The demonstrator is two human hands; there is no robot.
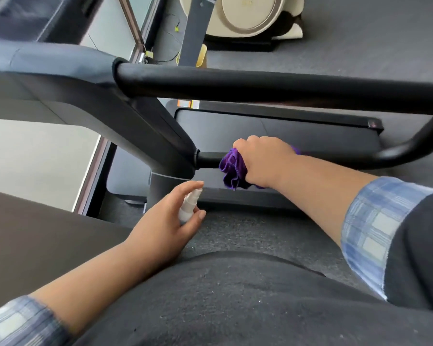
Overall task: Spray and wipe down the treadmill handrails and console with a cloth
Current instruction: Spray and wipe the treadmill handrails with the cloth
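A black treadmill handrail (273, 88) crosses the view, bends at the right and returns as a lower bar (209, 159) into the upright. My right hand (263, 158) is closed around a purple cloth (233, 171), pressing it onto that lower bar near the upright. Lower left, my left hand (165, 226) holds a small white spray bottle (189, 206), nozzle pointing up toward the bar. The dark console housing (48, 78) fills the upper left; its face is out of sight.
The treadmill deck (285, 131) lies below the rails on grey carpet. A round cream-coloured machine (250, 16) stands at the top. A window frame (93, 176) runs along the left. My dark top fills the bottom of the view.
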